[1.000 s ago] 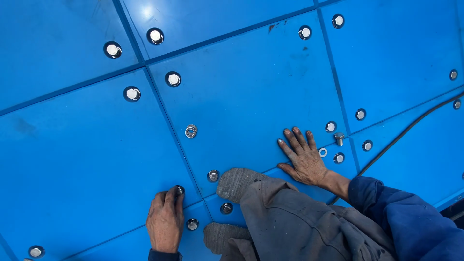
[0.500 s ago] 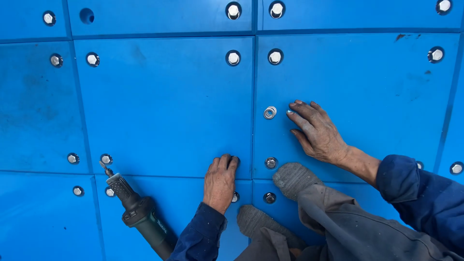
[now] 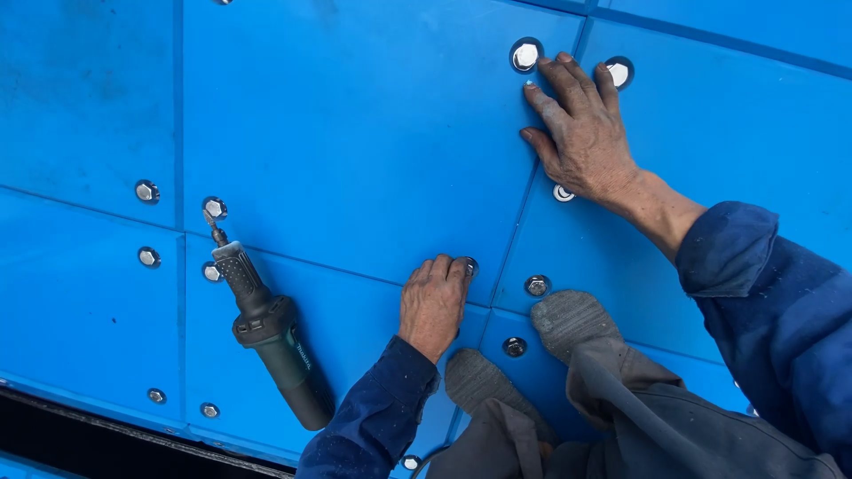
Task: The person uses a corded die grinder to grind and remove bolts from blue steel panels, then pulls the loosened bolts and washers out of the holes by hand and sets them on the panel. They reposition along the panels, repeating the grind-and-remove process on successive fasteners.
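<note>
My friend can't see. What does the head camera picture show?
Two bare hands press flat on big blue bolted plastic panels: the left hand by a recessed bolt, the right hand higher between two bolts. A black and green power tool lies left.

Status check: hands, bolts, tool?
Left hand flat on blue panel, fingertips at a bolt. Right hand spread flat between two upper bolts. Both empty. Grinder lying unheld to the left.
</note>
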